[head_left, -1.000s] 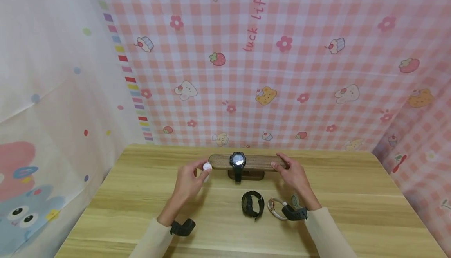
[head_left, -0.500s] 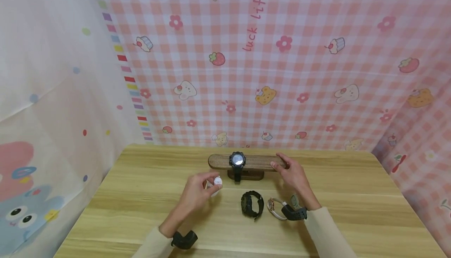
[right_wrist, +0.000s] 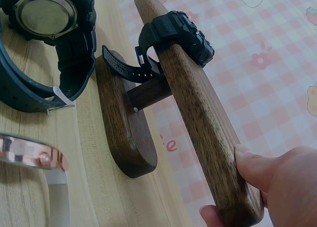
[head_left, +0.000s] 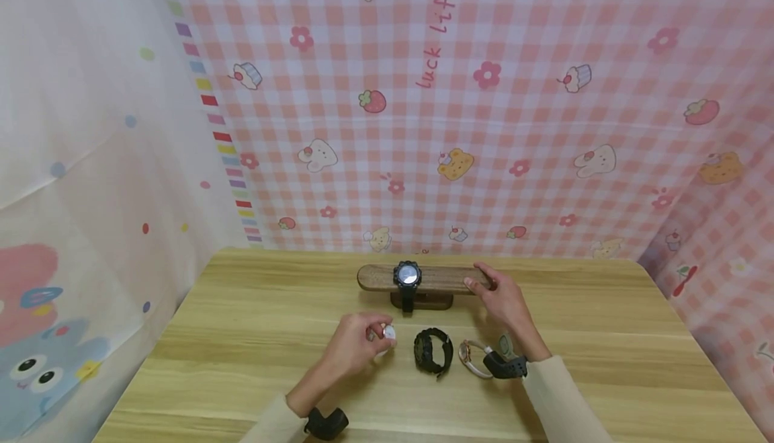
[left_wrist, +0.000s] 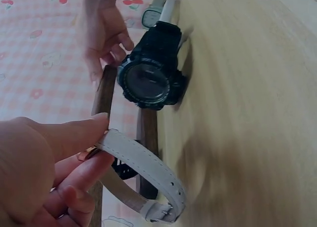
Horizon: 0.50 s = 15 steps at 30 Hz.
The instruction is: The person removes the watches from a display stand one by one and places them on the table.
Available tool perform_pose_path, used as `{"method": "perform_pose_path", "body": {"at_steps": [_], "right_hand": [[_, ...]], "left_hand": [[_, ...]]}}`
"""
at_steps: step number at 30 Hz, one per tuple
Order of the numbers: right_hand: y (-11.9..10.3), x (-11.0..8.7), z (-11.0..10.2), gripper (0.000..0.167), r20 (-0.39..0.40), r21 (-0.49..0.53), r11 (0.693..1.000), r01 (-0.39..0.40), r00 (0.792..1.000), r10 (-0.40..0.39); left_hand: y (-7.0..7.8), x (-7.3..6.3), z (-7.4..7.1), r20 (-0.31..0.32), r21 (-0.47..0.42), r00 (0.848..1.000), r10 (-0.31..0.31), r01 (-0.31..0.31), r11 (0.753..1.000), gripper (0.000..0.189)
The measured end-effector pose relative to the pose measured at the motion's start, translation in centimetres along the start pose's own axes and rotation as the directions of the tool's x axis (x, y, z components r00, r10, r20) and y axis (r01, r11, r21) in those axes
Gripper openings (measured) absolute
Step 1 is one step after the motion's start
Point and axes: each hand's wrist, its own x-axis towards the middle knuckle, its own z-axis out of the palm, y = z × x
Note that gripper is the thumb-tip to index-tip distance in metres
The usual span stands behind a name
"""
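Between thumb and fingers my left hand [head_left: 357,343] pinches a white-strapped wristwatch [left_wrist: 148,162] by its case, held above the table left of a black watch; its strap is buckled into a loop. My right hand [head_left: 502,298] grips the right end of a dark wooden watch stand [right_wrist: 198,118], thumb on the near side of the bar. A black digital watch [head_left: 408,275] hangs over the bar left of its middle, strap end dangling. Another black watch [head_left: 433,351] stands on its side on the table, in front of the stand.
Right of the standing black watch is a rose-gold watch with a white strap [head_left: 476,358]. A pale green watch [head_left: 506,344] lies beside it, partly behind the right wrist camera. Checked cloth [head_left: 453,127] hangs behind the wooden table [head_left: 242,335].
My left hand has drawn the white watch away from the stand's left end, toward me and to the right. My right hand keeps its grip on the stand.
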Motion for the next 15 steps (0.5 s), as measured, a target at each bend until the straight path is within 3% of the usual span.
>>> {"method": "perform_pose_path", "body": {"at_steps": [15], "right_hand": [[0.0,0.1,0.0,0.057,-0.001,0.008,1.0,0.002,1.0,-0.002]], "left_hand": [[-0.1,0.2,1.3,0.067,-0.022,0.998,0.006,-0.004,1.0,0.038]]}}
